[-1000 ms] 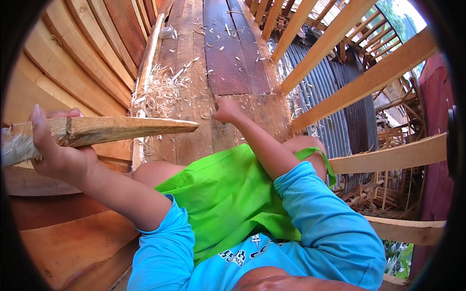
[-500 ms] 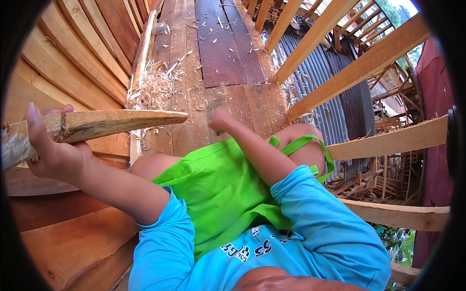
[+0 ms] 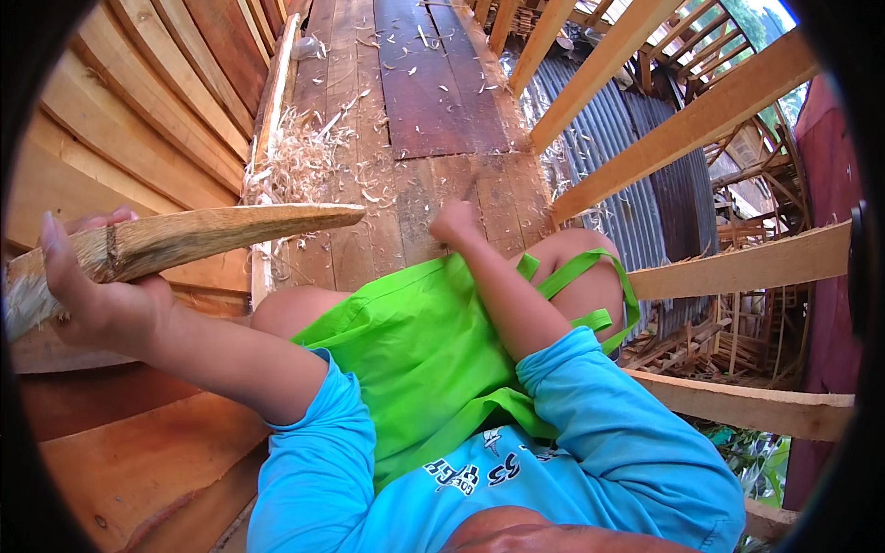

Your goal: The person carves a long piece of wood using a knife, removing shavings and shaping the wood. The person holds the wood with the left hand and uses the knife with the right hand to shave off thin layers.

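My left hand (image 3: 106, 295) is wrapped round a pale piece of wood (image 3: 203, 238) at the far left. The wood's tapered, carved tip reaches toward the middle, and its thicker, rougher end runs past my palm to the picture's rim. Over the floorboards in the middle is my right hand (image 3: 454, 224), closed into a fist and apart from the wood. A faint blurred dark streak shows above its knuckles; what the fist holds, if anything, cannot be made out. A bright green apron (image 3: 406, 346) covers my lap between my arms.
Curled shavings (image 3: 304, 157) lie heaped along the left edge of the plank floor (image 3: 350, 221). Upright boards (image 3: 147, 111) form a wall at left. To the right are wooden rails (image 3: 682, 129), with corrugated metal sheets (image 3: 636, 166) beyond and scrap timber (image 3: 682, 346) below.
My right fist has shifted to the right, away from the wood's tip. The wood and my left hand have barely moved, staying in the same grip.
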### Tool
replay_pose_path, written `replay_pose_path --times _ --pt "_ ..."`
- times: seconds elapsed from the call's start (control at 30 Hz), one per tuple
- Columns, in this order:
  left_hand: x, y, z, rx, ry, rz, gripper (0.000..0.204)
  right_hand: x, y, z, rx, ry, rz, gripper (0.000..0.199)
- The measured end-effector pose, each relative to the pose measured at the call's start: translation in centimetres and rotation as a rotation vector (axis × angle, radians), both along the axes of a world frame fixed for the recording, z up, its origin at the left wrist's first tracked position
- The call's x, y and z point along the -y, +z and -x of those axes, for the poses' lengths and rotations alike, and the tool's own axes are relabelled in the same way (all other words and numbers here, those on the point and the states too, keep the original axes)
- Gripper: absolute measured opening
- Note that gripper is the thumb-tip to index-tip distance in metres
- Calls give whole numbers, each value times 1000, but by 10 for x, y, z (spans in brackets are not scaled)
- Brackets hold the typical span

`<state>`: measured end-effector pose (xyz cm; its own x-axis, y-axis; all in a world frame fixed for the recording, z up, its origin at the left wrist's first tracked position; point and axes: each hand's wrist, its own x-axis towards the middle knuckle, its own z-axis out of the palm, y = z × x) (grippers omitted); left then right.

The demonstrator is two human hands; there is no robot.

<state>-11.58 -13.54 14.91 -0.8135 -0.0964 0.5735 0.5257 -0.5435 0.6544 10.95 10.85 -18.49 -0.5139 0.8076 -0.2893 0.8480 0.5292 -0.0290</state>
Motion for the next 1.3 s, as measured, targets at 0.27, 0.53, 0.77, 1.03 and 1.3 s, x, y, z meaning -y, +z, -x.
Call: replay_pose_path --times 0.27,0.53,0.77,1.03,1.3 --pt "-2 4 -4 15 20 -3 24 77 27 70 -594 154 333 23" --pt "-2 3 -6 -17 66 19 24 33 10 9 25 -11 76 24" --pt "-1 1 -1 3 39 23 25 79 32 47 -123 172 354 36" --pt "-4 4 -5 16 24 -11 25 46 11 1 20 -365 193 58" --pt "2 2 2 16 -1 5 27 74 14 17 58 45 402 55"
